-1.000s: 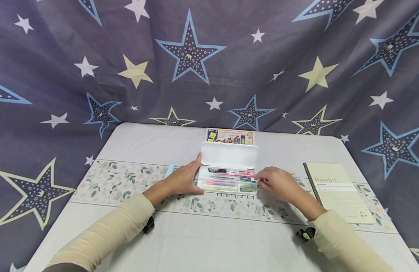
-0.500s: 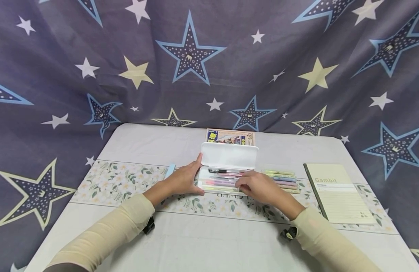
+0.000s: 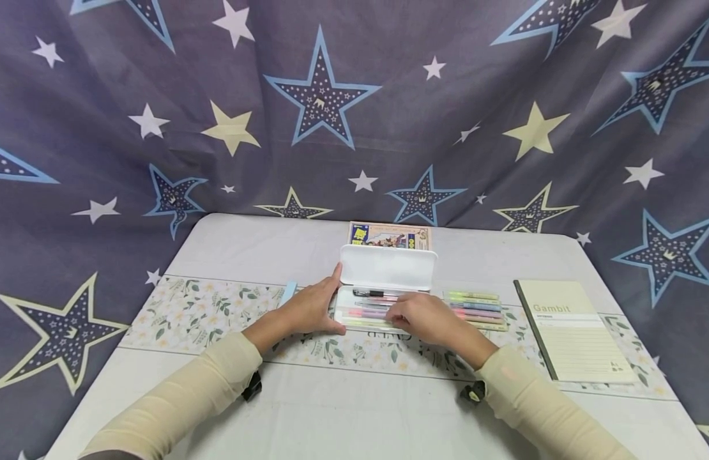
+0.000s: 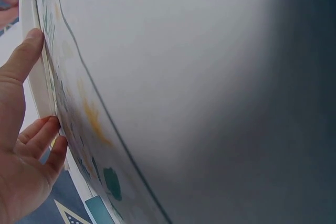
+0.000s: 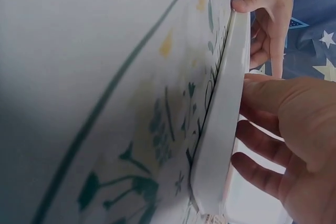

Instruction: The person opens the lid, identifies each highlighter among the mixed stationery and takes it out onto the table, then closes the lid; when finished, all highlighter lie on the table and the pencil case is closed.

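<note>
A white pencil case (image 3: 388,268) lies opened on the table, its lid raised at the back. Inside are a black-capped pen (image 3: 370,293) and several pink and purple pens (image 3: 367,313). My left hand (image 3: 310,309) holds the case's left end, thumb at the front wall and index finger up by the lid. In the left wrist view that thumb (image 4: 26,53) rests along the case's side. My right hand (image 3: 426,317) reaches over the right half of the case with bent fingers, covering that part. In the right wrist view its fingers (image 5: 260,142) are at the rim; I cannot tell what they hold.
A row of several pastel pens (image 3: 478,306) lies to the right of the case. Farther right is a cream notebook (image 3: 579,338). A light blue item (image 3: 288,292) lies beyond my left hand, and a printed booklet (image 3: 389,234) behind the lid.
My right hand has moved left from the case's right end to over its inside, uncovering the row of pastel pens. The left hand stays at the case's left end.
</note>
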Action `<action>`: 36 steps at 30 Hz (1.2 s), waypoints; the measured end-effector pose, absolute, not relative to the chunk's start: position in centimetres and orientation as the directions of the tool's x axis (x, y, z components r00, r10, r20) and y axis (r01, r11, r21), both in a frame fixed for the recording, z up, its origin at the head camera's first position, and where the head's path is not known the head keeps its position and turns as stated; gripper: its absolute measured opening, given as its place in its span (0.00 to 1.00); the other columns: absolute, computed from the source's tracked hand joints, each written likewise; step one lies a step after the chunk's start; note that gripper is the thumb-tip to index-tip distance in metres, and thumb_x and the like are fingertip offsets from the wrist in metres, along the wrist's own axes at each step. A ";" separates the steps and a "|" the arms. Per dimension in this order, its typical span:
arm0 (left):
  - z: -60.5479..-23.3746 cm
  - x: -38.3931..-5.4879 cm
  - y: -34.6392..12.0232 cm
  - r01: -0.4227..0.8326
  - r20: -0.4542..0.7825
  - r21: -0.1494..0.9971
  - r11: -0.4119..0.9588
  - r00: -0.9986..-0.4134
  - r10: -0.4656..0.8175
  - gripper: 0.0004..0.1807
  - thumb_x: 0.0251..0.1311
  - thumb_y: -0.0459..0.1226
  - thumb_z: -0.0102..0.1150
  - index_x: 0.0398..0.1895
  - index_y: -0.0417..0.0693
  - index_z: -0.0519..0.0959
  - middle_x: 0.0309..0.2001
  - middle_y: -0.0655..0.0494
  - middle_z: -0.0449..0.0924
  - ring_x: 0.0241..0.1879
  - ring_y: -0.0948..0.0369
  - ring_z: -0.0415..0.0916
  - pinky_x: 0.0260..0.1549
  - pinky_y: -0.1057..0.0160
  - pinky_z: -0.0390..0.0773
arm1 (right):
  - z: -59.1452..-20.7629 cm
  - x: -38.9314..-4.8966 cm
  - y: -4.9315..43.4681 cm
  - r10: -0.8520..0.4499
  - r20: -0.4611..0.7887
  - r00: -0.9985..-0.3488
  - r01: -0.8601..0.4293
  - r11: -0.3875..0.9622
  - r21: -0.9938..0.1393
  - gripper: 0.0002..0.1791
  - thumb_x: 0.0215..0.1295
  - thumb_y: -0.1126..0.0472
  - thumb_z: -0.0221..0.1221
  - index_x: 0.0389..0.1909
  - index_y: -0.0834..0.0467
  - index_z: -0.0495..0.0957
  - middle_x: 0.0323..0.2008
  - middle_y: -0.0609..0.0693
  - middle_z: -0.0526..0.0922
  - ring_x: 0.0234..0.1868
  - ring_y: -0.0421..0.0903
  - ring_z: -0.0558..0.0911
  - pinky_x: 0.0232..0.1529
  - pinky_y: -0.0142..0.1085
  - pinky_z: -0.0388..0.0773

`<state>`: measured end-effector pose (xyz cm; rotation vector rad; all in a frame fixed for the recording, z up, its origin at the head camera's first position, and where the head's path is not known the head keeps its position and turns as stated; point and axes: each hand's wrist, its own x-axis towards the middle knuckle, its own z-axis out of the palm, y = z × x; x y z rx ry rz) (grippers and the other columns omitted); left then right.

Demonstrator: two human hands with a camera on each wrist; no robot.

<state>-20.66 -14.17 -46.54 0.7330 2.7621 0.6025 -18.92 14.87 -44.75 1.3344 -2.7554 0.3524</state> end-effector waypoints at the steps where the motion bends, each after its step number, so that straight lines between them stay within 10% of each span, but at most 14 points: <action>1: -46.5 -20.7 -14.1 0.428 -0.099 0.437 0.791 -0.851 0.515 0.82 0.43 0.61 0.79 0.82 0.46 0.24 0.74 0.47 0.65 0.73 0.50 0.67 0.70 0.49 0.69 | -44.7 -18.9 14.8 -0.774 0.153 -0.614 -0.788 0.593 -0.164 0.08 0.66 0.62 0.67 0.40 0.47 0.90 0.39 0.42 0.90 0.43 0.41 0.87 0.47 0.38 0.84; 8: -46.5 -20.7 -14.1 0.420 -0.107 0.433 0.797 -0.854 0.508 0.82 0.43 0.61 0.79 0.82 0.47 0.24 0.75 0.46 0.65 0.73 0.50 0.66 0.71 0.49 0.68 | -44.7 -18.9 14.4 -0.823 0.134 -0.552 -0.833 0.552 -0.046 0.09 0.66 0.62 0.66 0.27 0.46 0.85 0.28 0.41 0.88 0.31 0.42 0.84 0.37 0.36 0.81; 24: -46.6 -20.6 -14.1 0.403 -0.120 0.436 0.805 -0.860 0.495 0.81 0.43 0.61 0.79 0.82 0.47 0.25 0.74 0.47 0.66 0.73 0.50 0.67 0.70 0.49 0.69 | -44.4 -18.3 13.8 -0.794 0.075 -0.603 -0.798 0.603 -0.027 0.10 0.66 0.61 0.65 0.43 0.45 0.89 0.35 0.43 0.91 0.35 0.44 0.85 0.39 0.38 0.81; 36: -46.6 -20.7 -14.1 0.413 -0.105 0.434 0.801 -0.859 0.501 0.81 0.43 0.61 0.80 0.82 0.45 0.26 0.73 0.47 0.67 0.72 0.49 0.69 0.69 0.48 0.70 | -44.4 -18.3 13.6 -0.787 0.070 -0.614 -0.789 0.613 -0.025 0.13 0.66 0.62 0.63 0.23 0.46 0.79 0.22 0.41 0.81 0.26 0.42 0.76 0.28 0.34 0.69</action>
